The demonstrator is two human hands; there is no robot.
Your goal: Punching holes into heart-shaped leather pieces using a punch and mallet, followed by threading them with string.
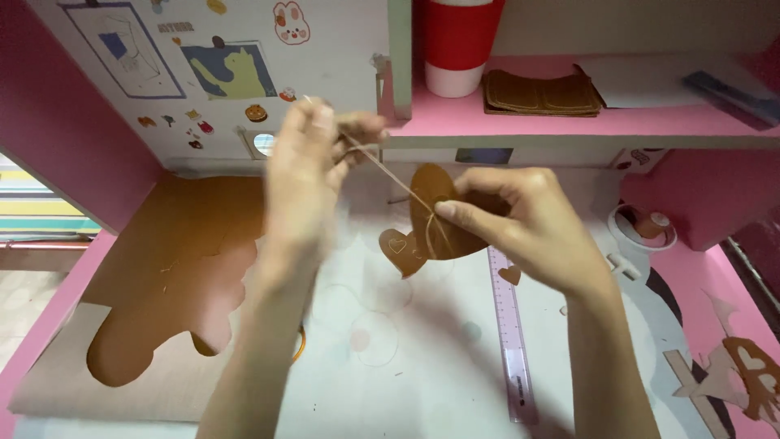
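1. At the far left, a large sheet of brown leather (175, 252) lies flat on the desk (439, 382). Rounded shapes are cut out of its lower part.
2. Above it, on the white back wall, there are small stickers and a picture of a yellow cat (230, 71).
3. The left hand (305, 175) is raised above the desk and looks blurred. Its fingers are closed together and pinch one end of a thin tan thread (388, 172), near the top of the hand.
4. The thread runs tight, down and to the right, from the left hand to the brown leather heart piece (431, 228).
5. The heart piece is held in the air above the middle of the desk, not lying on it. A smaller part with a little heart outline hangs at its lower left side.
6. The right hand (528, 223) pinches the heart piece between the thumb and the other fingers, at the place where the thread meets it.
7. Just under the right hand, a transparent ruler (510, 341) lies on the desk, with a tiny leather heart (509, 275) beside it.
8. On the pink shelf (569, 122) above, a red and white cup (457, 45) stands beside a stack of brown leather pieces (540, 93).
9. At the far right lie leather scraps (751, 374).
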